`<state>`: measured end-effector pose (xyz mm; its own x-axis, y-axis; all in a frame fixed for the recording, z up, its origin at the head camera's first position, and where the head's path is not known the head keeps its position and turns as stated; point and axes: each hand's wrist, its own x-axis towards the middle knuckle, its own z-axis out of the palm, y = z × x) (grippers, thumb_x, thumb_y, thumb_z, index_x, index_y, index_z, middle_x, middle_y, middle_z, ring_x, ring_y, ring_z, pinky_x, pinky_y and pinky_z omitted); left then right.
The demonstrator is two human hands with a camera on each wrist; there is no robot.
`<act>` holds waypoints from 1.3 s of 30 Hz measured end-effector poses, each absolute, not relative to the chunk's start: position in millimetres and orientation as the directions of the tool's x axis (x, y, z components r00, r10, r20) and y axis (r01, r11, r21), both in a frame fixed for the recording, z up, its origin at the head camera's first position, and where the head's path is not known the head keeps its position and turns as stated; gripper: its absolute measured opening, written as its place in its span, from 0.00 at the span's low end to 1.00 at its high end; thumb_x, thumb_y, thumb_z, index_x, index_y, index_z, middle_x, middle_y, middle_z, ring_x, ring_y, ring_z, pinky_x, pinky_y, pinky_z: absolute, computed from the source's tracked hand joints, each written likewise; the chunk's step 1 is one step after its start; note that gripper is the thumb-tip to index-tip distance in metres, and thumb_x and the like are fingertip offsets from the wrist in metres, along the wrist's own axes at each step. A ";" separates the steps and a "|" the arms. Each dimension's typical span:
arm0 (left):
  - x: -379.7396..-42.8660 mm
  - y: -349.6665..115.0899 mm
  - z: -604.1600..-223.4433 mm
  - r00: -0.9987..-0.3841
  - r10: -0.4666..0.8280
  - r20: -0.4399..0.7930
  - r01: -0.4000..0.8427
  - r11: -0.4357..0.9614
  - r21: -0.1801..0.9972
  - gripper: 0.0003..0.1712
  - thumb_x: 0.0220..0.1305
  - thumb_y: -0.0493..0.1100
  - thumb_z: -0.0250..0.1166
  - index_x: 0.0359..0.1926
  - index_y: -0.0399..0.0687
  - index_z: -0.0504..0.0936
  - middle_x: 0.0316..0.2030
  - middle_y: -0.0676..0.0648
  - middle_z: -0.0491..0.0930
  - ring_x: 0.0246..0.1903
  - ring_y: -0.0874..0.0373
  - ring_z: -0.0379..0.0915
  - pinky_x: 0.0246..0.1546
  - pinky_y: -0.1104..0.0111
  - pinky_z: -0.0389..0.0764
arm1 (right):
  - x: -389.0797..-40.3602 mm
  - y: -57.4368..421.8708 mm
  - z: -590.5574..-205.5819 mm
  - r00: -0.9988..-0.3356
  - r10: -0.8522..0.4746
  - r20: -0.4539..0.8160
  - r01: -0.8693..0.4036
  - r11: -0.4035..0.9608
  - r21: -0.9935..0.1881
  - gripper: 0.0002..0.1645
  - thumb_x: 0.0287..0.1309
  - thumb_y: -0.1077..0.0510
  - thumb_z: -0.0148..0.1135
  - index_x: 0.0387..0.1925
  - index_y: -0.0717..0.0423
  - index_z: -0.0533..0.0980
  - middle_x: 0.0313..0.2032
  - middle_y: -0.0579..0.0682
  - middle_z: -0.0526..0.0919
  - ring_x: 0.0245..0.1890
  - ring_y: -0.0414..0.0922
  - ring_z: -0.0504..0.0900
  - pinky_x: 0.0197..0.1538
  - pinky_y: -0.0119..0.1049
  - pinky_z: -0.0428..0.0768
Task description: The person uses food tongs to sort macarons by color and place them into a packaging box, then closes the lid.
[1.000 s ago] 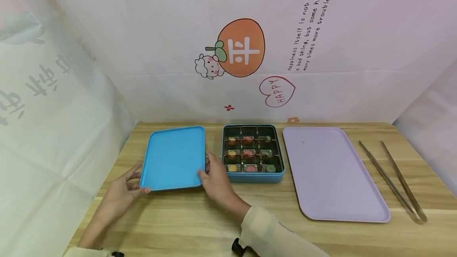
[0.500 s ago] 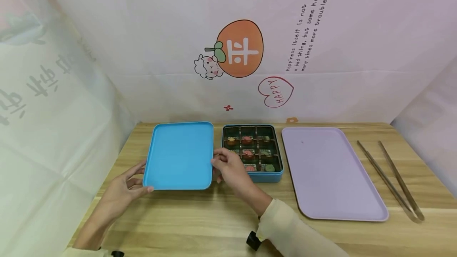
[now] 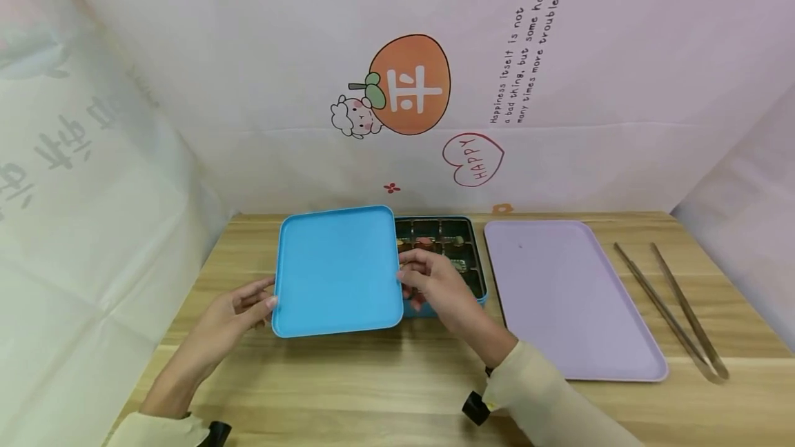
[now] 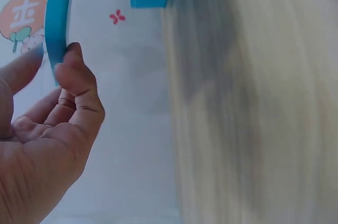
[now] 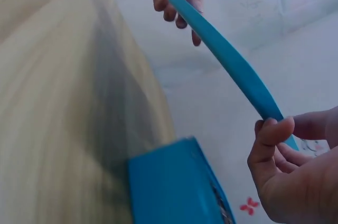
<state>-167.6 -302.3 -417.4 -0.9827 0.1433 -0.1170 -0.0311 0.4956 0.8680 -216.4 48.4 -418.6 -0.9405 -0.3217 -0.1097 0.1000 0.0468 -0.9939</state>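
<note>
A square blue lid [image 3: 338, 271] is held up off the table between both hands, its shallow rim edge-on in the right wrist view. My left hand [image 3: 226, 323] pinches the lid's left edge between thumb and fingers. At the right edge my right hand [image 3: 441, 288] pinches it the same way, thumb above and fingers below. Behind the lid and the right hand stands an open blue tin [image 3: 481, 301] with a dark divided insert. Small pink and green pieces show in some compartments; the lid and right hand hide the tin's left and front parts.
A lilac tray [image 3: 571, 302] lies on the wooden table [image 3: 348, 392] right of the tin. Beyond it rests a pair of long metal tongs [image 3: 673, 312]. A printed cloth [image 3: 279, 123] hangs behind and along the sides.
Both hands have carried the lid to the right, from beside the tin to overlapping its left part. The tin, tray and tongs stay in place while the head view shifts slightly.
</note>
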 end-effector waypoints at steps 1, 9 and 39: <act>-168.3 -299.1 -415.5 -0.982 0.143 -0.120 -0.037 0.479 0.877 0.38 0.79 0.53 0.61 0.79 0.38 0.63 0.53 0.39 0.81 0.43 0.58 0.81 0.44 0.66 0.85 | -216.8 53.3 -416.7 -0.939 -0.329 -0.103 0.092 0.049 -0.995 0.20 0.76 0.63 0.56 0.64 0.67 0.74 0.37 0.51 0.81 0.31 0.45 0.76 0.29 0.33 0.76; -173.8 -265.1 -400.5 -0.978 0.174 -0.114 -0.035 0.403 0.915 0.35 0.79 0.50 0.61 0.77 0.36 0.66 0.48 0.41 0.85 0.39 0.57 0.80 0.41 0.66 0.85 | -216.0 92.5 -404.7 -0.942 -0.326 -0.077 0.057 0.072 -0.996 0.22 0.75 0.63 0.56 0.65 0.69 0.72 0.42 0.54 0.79 0.31 0.45 0.76 0.34 0.33 0.81; -227.3 -156.4 -377.7 -0.982 0.160 0.095 0.162 0.478 0.863 0.20 0.75 0.46 0.65 0.65 0.56 0.84 0.46 0.46 0.92 0.50 0.49 0.88 0.25 0.68 0.60 | -229.3 182.5 -387.5 -0.978 -0.084 0.193 -0.210 0.406 -0.889 0.20 0.79 0.60 0.55 0.65 0.59 0.78 0.46 0.68 0.89 0.37 0.45 0.91 0.40 0.36 0.89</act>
